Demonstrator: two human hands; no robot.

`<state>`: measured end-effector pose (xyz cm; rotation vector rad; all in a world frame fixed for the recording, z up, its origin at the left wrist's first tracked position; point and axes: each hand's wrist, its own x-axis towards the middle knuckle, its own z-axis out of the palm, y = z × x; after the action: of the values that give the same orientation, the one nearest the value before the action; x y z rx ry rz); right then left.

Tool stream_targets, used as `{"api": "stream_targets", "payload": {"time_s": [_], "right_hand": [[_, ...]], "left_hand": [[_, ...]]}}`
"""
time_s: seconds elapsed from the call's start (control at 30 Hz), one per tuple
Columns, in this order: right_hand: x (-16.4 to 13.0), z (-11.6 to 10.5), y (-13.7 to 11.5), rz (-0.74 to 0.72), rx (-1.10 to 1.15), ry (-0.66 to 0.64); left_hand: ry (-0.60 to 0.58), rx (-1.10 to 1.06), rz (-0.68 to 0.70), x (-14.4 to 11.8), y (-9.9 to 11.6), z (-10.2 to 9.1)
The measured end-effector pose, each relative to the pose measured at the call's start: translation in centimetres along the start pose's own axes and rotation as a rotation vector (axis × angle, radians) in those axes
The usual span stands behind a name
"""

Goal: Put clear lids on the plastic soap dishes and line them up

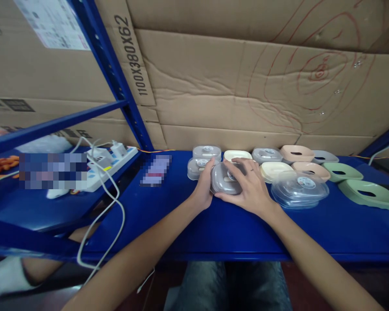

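Both our hands, left hand and right hand, clasp the grey lidded box mid-shelf, fingers spread over its lid. We should press evenly. Behind, near the back edge, lie more boxes.

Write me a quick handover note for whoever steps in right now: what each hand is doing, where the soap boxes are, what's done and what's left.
Left hand: cupped against the left side of the grey lidded box on the blue shelf.
Right hand: lying over the top of the same box, fingers spread across its lid.
Closed boxes: two clear-lidded ones just behind the left hand.
Loose parts: cream tray, pink trays, green trays, and a stack of clear lids by the right hand.
Done: a few boxes have lids on.
Left: the open trays have none.
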<state>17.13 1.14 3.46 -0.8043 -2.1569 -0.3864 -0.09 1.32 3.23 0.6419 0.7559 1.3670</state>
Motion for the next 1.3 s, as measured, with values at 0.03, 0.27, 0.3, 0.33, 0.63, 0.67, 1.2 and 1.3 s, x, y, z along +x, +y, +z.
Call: {"api": "stream_targets", "payload": {"time_s": [0.03, 0.27, 0.3, 0.33, 0.63, 0.67, 1.2, 1.3], "right_hand": [[0.0, 0.0, 0.0, 0.004, -0.002, 0.000], [-0.2, -0.1, 0.2, 0.003, -0.036, -0.006], [-0.3, -0.1, 0.3, -0.006, -0.045, -0.001], [-0.3, -0.1, 0.3, -0.016, -0.054, 0.006], [-0.4, 0.0, 0.6, -0.038, -0.033, 0.024], [-0.4, 0.0, 0.6, -0.034, -0.032, 0.024], [-0.5, 0.3, 0.4, 0.037, 0.003, -0.015], [-0.5, 0.4, 0.1, 0.031, -0.039, -0.004]], "left_hand": [[-0.012, -0.001, 0.003, -0.1, 0.1, 0.1], [-0.102, -0.014, -0.017, -0.8, 0.8, 0.4], [-0.118, -0.023, -0.037, -0.9, 0.8, 0.4], [-0.137, -0.035, -0.058, -0.9, 0.8, 0.3], [-0.235, -0.014, -0.126, -0.7, 0.7, -0.4], [-0.233, -0.010, -0.128, -0.6, 0.7, -0.4], [-0.219, 0.053, -0.114, -0.3, 0.6, -0.7], [-0.198, 0.049, -0.097, -0.3, 0.6, -0.6]]}}
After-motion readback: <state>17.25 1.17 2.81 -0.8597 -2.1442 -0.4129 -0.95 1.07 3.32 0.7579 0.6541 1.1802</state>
